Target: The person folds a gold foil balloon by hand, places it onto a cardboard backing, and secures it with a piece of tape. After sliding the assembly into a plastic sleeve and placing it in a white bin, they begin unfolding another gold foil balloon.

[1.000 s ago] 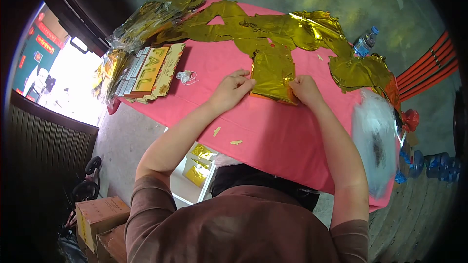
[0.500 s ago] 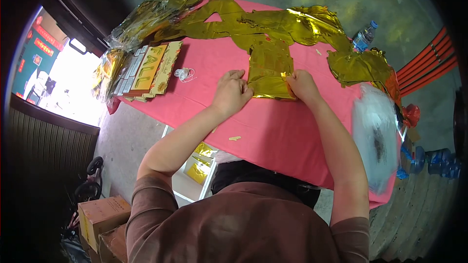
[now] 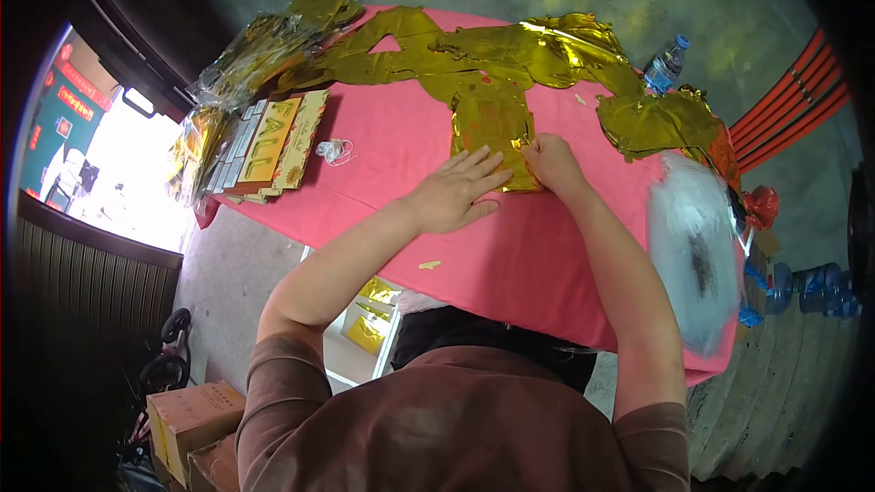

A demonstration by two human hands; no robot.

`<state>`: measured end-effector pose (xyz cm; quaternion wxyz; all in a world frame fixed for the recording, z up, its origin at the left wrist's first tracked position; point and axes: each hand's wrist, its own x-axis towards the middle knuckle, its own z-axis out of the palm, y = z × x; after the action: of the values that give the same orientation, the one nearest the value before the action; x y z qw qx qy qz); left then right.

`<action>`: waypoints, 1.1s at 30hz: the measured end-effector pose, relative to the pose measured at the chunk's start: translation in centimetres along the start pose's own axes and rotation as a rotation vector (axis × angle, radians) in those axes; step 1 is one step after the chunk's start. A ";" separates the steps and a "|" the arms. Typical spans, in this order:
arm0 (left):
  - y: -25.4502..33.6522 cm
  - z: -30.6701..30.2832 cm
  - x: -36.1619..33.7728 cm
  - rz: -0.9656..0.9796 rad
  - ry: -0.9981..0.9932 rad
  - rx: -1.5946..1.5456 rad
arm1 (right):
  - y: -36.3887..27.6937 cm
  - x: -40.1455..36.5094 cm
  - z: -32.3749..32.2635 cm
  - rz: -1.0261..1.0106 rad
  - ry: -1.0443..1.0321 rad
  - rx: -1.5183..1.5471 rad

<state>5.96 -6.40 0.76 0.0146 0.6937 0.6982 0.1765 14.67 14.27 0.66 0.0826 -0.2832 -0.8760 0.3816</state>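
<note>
So the gold foil piece (image 3: 490, 132) lies flat near the middle of the tabletop (image 3: 510, 260), a bit toward the far edge, and its top end runs into the bigger foil shapes (image 3: 474, 46) heaped along that far edge. The left hand (image 3: 454, 193) is spread wide and flat, with the fingertips on the near edge of the foil and the palm on the pink cloth, so it's pressing down rather than gripping. The right hand (image 3: 547, 162) is closed narrow, pinching the foil's near right corner.

My read is that this is the flatten-and-fold stage: one hand pins the piece while the other works the corner. I'd say the next move needs the flat hand to hold the piece firm so the slippery foil doesn't skate on the cloth, and the pinched corner has to be brought over evenly or the crease will go crooked.

Further out, a stack of cards (image 3: 269, 138) reading "FALL" sits at the left edge, with a little coil of string (image 3: 334, 150) just beside it. A water bottle (image 3: 663, 64) is past the far right corner, a cloudy plastic bag (image 3: 697, 255) hangs over the right edge, and a small scrap (image 3: 428, 264) lies toward the near edge.
</note>
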 end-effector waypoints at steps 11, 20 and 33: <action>0.2 -0.2 0.1 -0.023 -0.041 0.033 | -1.8 -3.5 -0.4 -0.365 0.250 -0.317; -0.1 -0.3 0.2 -0.039 -0.058 -0.026 | -0.5 -5.5 2.3 -0.632 0.005 -0.457; -1.2 -1.0 -0.2 -0.120 0.071 -0.022 | -0.8 -5.9 2.1 -0.500 -0.026 -0.606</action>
<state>4.55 -6.77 1.33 0.0078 0.6436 0.7367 0.2074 18.42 9.20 0.22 0.0747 -0.0676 -0.9919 0.0774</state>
